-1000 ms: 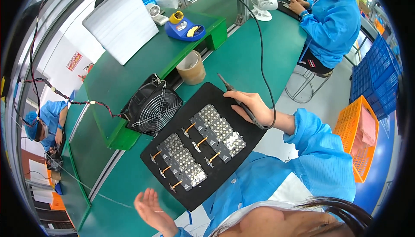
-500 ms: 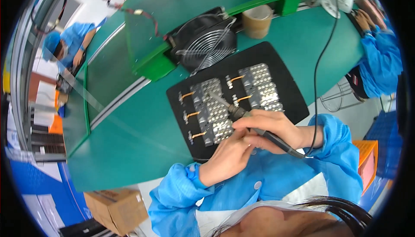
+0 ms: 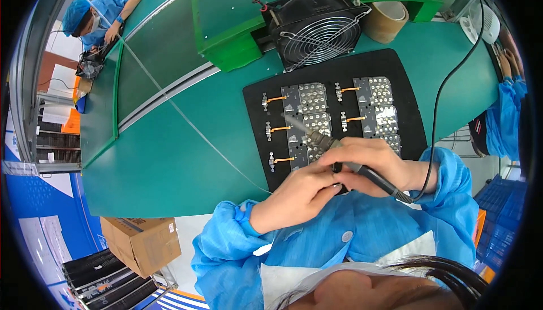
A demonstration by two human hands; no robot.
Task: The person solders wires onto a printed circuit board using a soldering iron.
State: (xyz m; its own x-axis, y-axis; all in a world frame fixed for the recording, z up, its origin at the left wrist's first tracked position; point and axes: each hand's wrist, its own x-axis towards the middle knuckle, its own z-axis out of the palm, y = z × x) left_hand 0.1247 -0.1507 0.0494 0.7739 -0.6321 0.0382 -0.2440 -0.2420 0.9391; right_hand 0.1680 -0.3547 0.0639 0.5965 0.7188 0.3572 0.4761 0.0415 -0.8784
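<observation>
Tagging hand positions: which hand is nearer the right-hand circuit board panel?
Right: the right hand, gripping the soldering iron, is at the near end of the right-hand circuit board panel; the left hand is farther off, to its lower left.

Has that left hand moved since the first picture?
Yes. Against the black mat, the left hand has moved right, from beyond the mat's left edge to its near edge, beside the right hand.

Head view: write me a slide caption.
Right hand holds a soldering iron over circuit boards on a black mat, left hand close by.
</observation>
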